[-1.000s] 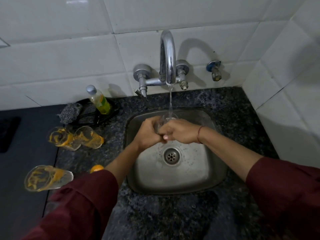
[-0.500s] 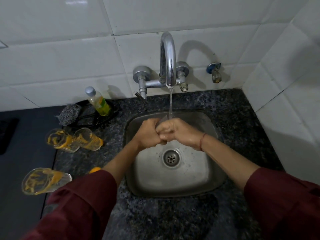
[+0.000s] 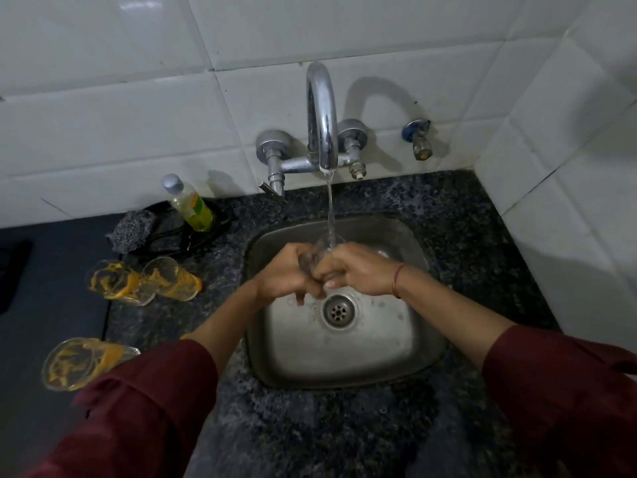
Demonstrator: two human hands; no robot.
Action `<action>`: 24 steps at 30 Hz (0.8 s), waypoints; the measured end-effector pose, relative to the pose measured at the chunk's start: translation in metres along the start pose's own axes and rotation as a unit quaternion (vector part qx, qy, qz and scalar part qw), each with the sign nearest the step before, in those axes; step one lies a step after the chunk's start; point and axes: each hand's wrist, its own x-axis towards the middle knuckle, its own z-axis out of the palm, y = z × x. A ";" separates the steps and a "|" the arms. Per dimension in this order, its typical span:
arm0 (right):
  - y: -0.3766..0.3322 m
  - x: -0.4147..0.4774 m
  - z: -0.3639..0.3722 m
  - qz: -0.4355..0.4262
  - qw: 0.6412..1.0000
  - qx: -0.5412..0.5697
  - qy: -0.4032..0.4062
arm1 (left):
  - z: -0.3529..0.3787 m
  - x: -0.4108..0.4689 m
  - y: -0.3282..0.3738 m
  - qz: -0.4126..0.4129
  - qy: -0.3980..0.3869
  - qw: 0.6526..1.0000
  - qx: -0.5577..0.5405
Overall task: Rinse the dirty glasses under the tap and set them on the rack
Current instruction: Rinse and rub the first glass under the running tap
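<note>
Centre of frame: a clear glass (image 3: 319, 255), held over the sink (image 3: 344, 360) beneath the running stream of the tap (image 3: 322, 115). My left hand (image 3: 284, 270) and right hand (image 3: 360, 270) curl round it from either side, gripping its wall. Left of frame: three orange-smeared glasses (image 3: 172, 277) lie on their sides on the dark table (image 3: 465, 219), near a soap bottle (image 3: 189, 208).

It was a home kitchen: a steel sink (image 3: 344, 353) set in a speckled granite worktop (image 3: 310, 426), white tiled walls (image 3: 103, 115) (glossy ones), a running tap (image 3: 322, 115).
</note>
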 end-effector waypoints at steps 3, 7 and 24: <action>-0.005 0.003 0.009 0.056 0.980 0.160 0.102 | 0.015 0.007 0.002 0.048 0.158 0.978 0.130; -0.003 -0.001 0.000 -0.012 0.999 0.045 0.012 | 0.002 0.006 0.005 -0.012 0.040 0.996 0.078; 0.007 0.017 0.045 0.162 0.799 0.428 0.391 | 0.022 0.005 0.011 -0.028 0.125 0.966 0.223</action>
